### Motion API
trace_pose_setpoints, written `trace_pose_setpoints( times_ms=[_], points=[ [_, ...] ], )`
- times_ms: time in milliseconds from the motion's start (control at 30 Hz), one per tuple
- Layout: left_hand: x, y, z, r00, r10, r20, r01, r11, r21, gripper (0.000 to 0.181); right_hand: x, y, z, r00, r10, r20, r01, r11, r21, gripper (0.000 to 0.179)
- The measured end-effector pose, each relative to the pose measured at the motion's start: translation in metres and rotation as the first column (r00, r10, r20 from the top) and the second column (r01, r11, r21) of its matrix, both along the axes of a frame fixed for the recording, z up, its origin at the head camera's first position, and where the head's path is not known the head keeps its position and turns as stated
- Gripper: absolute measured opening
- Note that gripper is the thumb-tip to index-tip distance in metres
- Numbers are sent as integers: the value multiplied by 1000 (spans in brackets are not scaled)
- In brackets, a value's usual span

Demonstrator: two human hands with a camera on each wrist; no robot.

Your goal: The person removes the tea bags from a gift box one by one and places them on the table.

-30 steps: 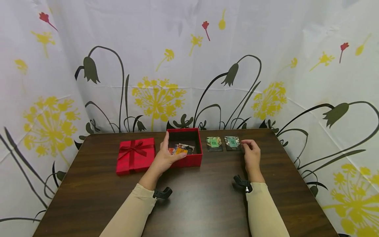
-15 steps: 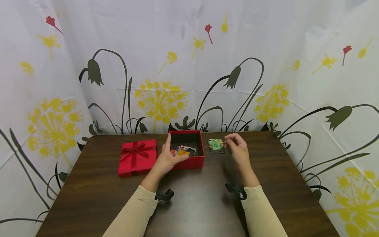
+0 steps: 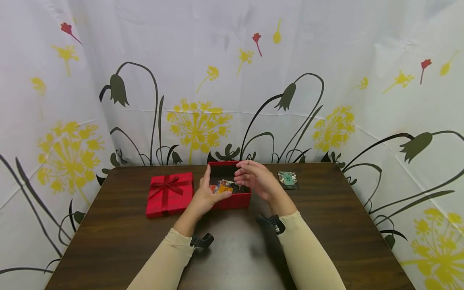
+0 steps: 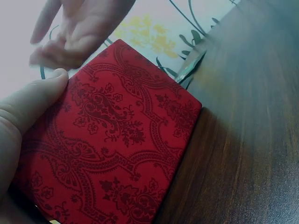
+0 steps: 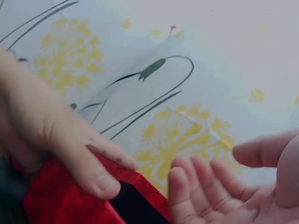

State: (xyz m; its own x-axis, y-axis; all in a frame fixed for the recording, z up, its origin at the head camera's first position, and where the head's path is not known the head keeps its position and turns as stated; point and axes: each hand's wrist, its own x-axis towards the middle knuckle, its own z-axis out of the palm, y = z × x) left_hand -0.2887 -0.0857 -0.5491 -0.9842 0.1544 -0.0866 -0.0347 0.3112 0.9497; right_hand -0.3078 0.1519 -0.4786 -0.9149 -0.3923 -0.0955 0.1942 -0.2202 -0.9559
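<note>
My left hand (image 3: pixel 202 198) grips the near left corner of an open red box (image 3: pixel 232 201), thumb along the near rim, fingers up its left side. In the left wrist view, the thumb (image 4: pixel 42 95) lies at the edge of the patterned red wall (image 4: pixel 112 135). Inside the box lie colourful flat packets (image 3: pixel 224 187), one with an orange patch. Over the box's right side is my right hand (image 3: pixel 259 180), its fingers loosely bent, with nothing seen between them; the right wrist view shows its thumb (image 5: pixel 261 151) apart from the fingers. A dark packet with a teal label (image 3: pixel 288 179) lies to the right.
A red lid (image 3: pixel 169 194) with a ribbon bow lies left of the box on the dark wooden table (image 3: pixel 232 249). Behind the table hangs a white curtain (image 3: pixel 232 72) with printed flowers. The spot of the green-labelled packet is hidden by my right hand.
My right hand has moved left from beside the teal-labelled packet, across the green-labelled one, to over the box. My left hand has stayed at the box.
</note>
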Motion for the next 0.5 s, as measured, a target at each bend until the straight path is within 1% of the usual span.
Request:
trace_pose_setpoints(
  times_ms=[67, 167, 233, 300, 400, 500],
  points=[
    [0, -1, 1, 1000, -1, -6, 1, 1000, 1, 139, -9, -6, 2, 996, 31, 81, -30, 1000, -8, 33],
    [0, -1, 1, 1000, -1, -9, 1, 1000, 3, 139, -20, -14, 4, 982, 59, 179, -66, 997, 35, 42],
    [0, -1, 2, 1000, -3, -5, 3, 1000, 7, 137, -26, -18, 4, 967, 81, 240, -94, 995, 45, 52],
    [0, -1, 1, 1000, -5, -2, 5, 1000, 7, 135, -29, -22, 5, 951, 96, 296, -111, 993, 35, 65],
    [0, -1, 1, 1000, -10, 6, 10, 1000, 9, 132, -33, -27, 5, 929, 85, 360, -102, 994, 30, 81],
    [0, 0, 1, 1000, -11, 18, 10, 1000, 19, 131, -34, -31, 7, 919, 32, 392, -74, 993, 92, 89]
  ],
)
